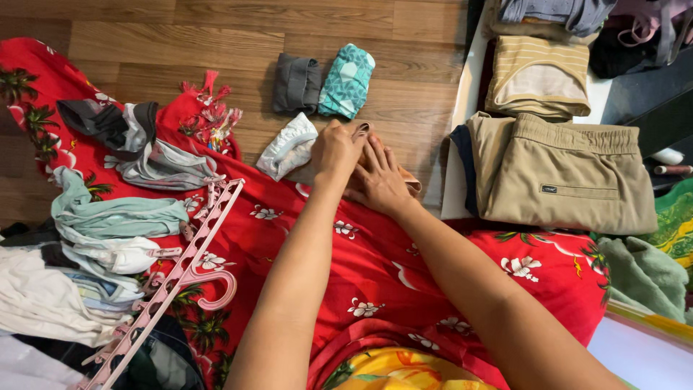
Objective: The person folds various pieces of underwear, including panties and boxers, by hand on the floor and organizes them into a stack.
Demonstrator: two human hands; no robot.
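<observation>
Both forearms reach forward over a red floral cloth [375,267] spread on the wooden floor [216,36]. The left hand [336,148] and right hand [379,180] press together on a small tan garment [410,182] at the cloth's far edge, its long axis running left to right. Left fingers pinch a dark fold; right fingers lie flat and close. A grey roll [296,84] and a teal roll [347,80] lie just beyond.

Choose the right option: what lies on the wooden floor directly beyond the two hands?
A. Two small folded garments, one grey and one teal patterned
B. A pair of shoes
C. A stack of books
A: beyond the hands lie a grey folded garment and a teal patterned one, side by side.
</observation>
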